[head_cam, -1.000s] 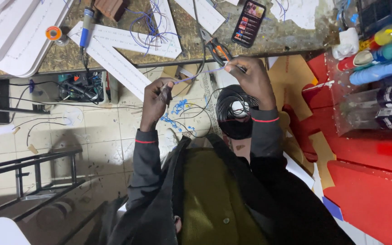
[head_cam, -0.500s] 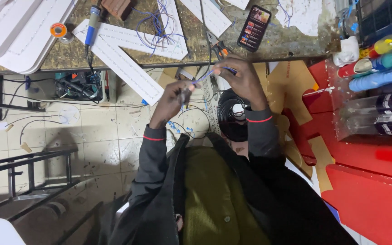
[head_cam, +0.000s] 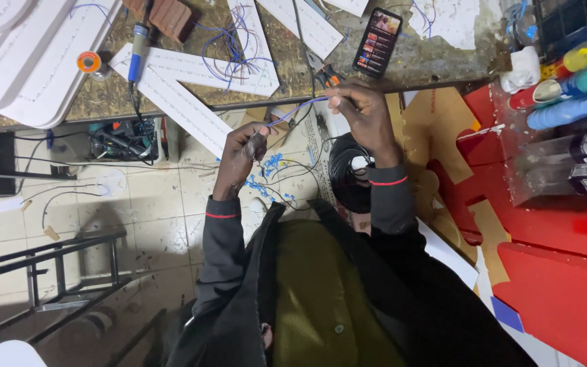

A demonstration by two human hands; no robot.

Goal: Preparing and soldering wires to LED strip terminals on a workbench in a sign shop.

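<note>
A: What are the 2 hands doing?

B: The left hand and the right hand each pinch 1 end of a thin blue wire, stretched between them just off the near edge of the counter. Both hands are closed, fingers curled tight on the wire.

A: Where does that wire sit against everything else?

B: It hangs in the air in front of the counter, above the tiled floor, apart from the white letter panel lying on top.

A: How far along does the work look?

B: I'd judge it midway. A tangle of blue wires already lies on the white panel, and short blue offcuts are scattered on the floor, so some lengths seem prepared. This piece is not yet on any panel.

A: Anything else nearby?

B: A soldering iron with a blue handle, a small orange solder reel, a phone with its screen lit, and a black wire coil below the right wrist.
</note>
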